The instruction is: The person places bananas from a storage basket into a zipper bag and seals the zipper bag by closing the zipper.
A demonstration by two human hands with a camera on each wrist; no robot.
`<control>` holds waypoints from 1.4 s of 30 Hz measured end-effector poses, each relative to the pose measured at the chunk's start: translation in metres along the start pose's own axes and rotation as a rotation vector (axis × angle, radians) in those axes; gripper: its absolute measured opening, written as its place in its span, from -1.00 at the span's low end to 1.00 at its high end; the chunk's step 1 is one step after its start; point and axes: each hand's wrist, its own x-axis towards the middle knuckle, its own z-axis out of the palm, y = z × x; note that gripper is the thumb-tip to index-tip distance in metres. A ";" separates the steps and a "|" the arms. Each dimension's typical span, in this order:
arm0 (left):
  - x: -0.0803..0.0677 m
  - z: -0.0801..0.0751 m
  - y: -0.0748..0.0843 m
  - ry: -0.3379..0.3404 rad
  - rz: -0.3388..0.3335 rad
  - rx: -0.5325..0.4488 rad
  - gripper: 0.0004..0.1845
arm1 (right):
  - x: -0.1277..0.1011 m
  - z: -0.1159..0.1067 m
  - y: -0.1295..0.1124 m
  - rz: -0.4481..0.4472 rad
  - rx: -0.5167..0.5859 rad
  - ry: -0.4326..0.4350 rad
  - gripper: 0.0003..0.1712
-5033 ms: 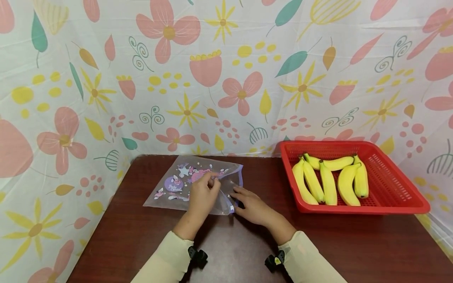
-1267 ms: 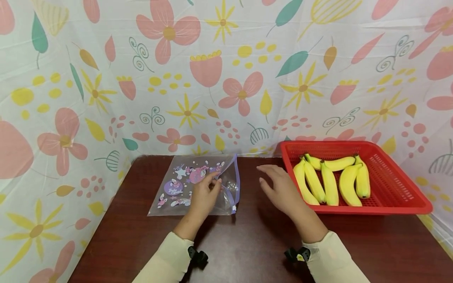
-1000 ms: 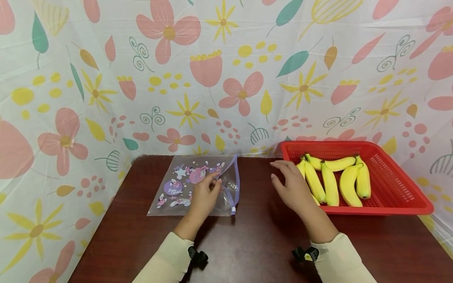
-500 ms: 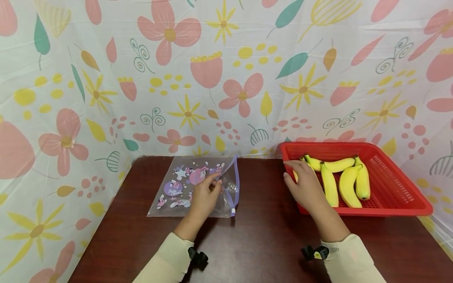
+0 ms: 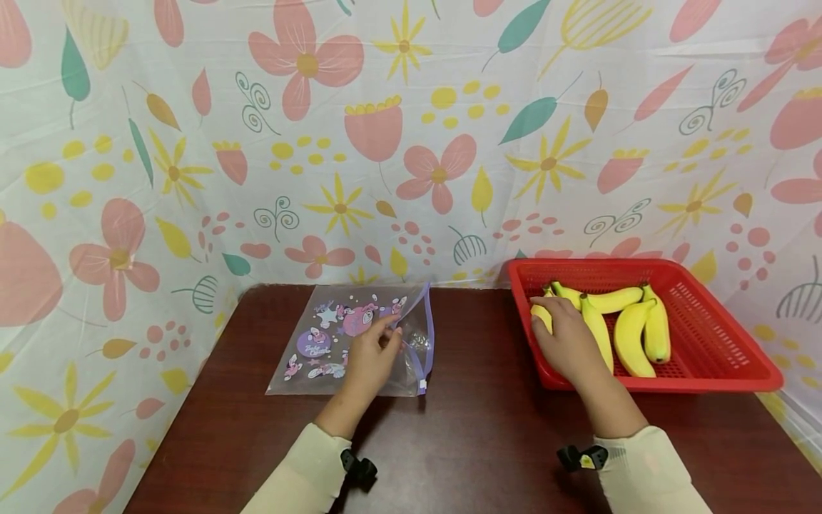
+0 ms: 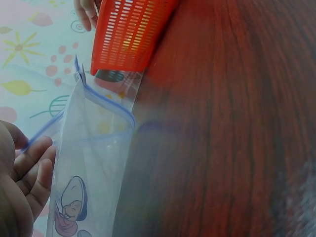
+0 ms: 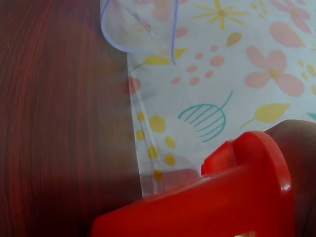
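The left hand (image 5: pixel 369 357) pinches the upper lip of a clear zip bag (image 5: pixel 334 335) printed with cartoon stickers, lifting its purple-edged mouth so that it gapes toward the right; the left wrist view shows that mouth (image 6: pixel 106 118) standing open in an arch over the dark wooden table (image 5: pixel 462 442). The bag lies flat on the table's left half, well apart from the red basket (image 5: pixel 719 335) at the right. The right hand (image 5: pixel 565 339) reaches over the basket's near-left wall and lies on the leftmost banana (image 5: pixel 541 316), fingers curved over it; whether they have closed fully round it I cannot tell, since the hand hides the underside. About 4 more bananas (image 5: pixel 626 325) lie beside it, touching one another. To do this step well, I judge that the right hand should wrap round the middle of that 1 banana, where the fruit balances, and lift it straight up clear of the basket wall so that its neighbours are not dragged along. The left hand should keep the lip raised and the opening wide and facing the basket, because the film looks limp and would likely sag shut if released. Feeding the banana in tip first, along the bag's length, should keep it from catching on the zip track.
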 end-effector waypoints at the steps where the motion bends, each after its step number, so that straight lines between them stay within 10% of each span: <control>1: 0.000 0.000 0.000 0.001 0.002 0.000 -0.68 | 0.001 -0.001 0.001 0.008 -0.012 -0.010 -0.47; 42: 0.000 0.002 -0.002 0.005 -0.007 0.000 -0.69 | 0.026 0.004 0.032 0.209 -0.182 -0.353 -0.25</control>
